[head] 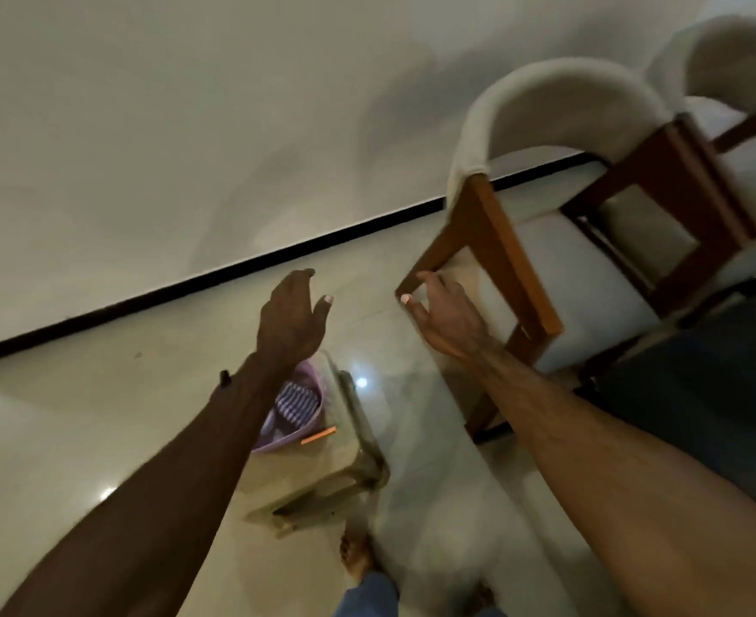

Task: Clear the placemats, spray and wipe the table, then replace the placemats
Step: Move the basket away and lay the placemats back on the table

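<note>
Both my arms reach forward over the floor. My left hand hangs open with fingers apart, holding nothing. My right hand is open too, close to the wooden leg of a chair, and I cannot tell if it touches it. The dark table edge shows at the right, below the chair. Under my left forearm a small stool carries a purple basin with a striped cloth inside. No placemats or spray bottle are in view. The picture is tilted and blurred.
A second white upholstered chair stands at the far right. A plain wall with a black skirting line runs behind. The floor is glossy pale tile. My bare feet and jeans show at the bottom.
</note>
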